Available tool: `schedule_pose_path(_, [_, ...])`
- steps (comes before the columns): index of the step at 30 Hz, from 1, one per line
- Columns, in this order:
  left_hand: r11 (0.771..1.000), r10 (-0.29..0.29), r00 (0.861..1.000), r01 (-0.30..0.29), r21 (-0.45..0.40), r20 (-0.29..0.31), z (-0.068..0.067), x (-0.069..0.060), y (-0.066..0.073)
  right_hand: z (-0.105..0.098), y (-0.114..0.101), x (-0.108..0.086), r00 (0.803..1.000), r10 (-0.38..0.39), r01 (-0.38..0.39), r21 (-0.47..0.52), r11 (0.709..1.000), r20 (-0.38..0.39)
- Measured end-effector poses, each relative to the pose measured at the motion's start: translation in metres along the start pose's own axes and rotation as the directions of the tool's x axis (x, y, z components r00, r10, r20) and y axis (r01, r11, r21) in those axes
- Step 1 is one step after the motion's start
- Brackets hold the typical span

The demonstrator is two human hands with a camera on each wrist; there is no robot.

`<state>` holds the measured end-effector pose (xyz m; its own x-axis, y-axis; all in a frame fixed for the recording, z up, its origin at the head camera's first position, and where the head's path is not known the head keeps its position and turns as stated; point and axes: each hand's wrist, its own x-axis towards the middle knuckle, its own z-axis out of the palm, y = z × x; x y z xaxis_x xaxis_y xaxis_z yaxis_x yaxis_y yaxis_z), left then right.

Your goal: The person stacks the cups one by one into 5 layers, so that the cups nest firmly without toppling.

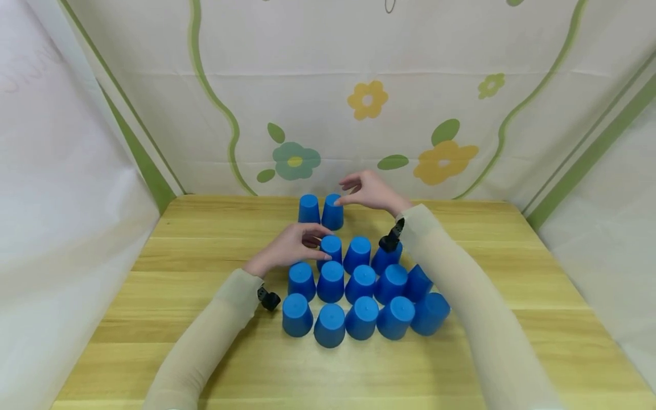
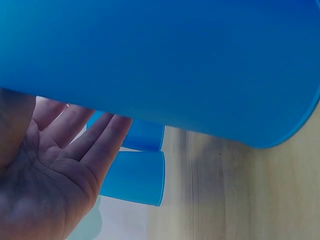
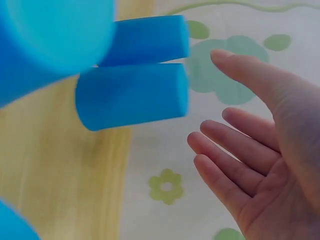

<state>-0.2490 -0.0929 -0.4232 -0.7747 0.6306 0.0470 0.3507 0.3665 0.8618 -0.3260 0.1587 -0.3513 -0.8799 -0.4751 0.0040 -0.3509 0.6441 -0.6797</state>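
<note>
My left hand is at the left end of a row of upside-down blue cups. Its thumb and fingers lie on either side of the end cup. In the left wrist view a large near cup hides the fingertips, and the fingers look fairly straight. At the back, two upside-down cups stand side by side, a left one and a right one. Beside the right one is my right hand, fingers spread. The right wrist view shows a gap between thumb and cups.
More upside-down blue cups stand in close rows, with a front row and a middle row. My right forearm passes over their right end. Behind the wooden table hangs a white flowered cloth.
</note>
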Motion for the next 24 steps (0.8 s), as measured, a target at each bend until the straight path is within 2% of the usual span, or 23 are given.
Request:
schedule_pose_path(5, [1.000, -0.009, 1.000, 0.009, 0.002, -0.011, 0.000, -0.001, 0.000, -0.015, -0.006, -0.015, 0.999, -0.015, 0.014, -0.014, 1.000, -0.040])
schedule_pose_path(12, [1.000, -0.003, 1.000, 0.003, -0.016, -0.012, 0.000, -0.001, 0.000, -0.027, -0.007, -0.035, 0.998, -0.040, 0.039, -0.014, 0.999, -0.049])
schedule_pose_path(21, [1.000, -0.004, 1.000, 0.003, -0.018, -0.009, -0.001, -0.001, -0.001, -0.031, -0.002, -0.057, 0.998, -0.063, 0.062, -0.025, 0.998, -0.032])
schedule_pose_path(24, [1.000, -0.007, 1.000, 0.006, -0.015, -0.010, 0.000, -0.001, -0.002, -0.031, 0.003, -0.066, 0.999, -0.049, 0.049, -0.027, 0.998, -0.019])
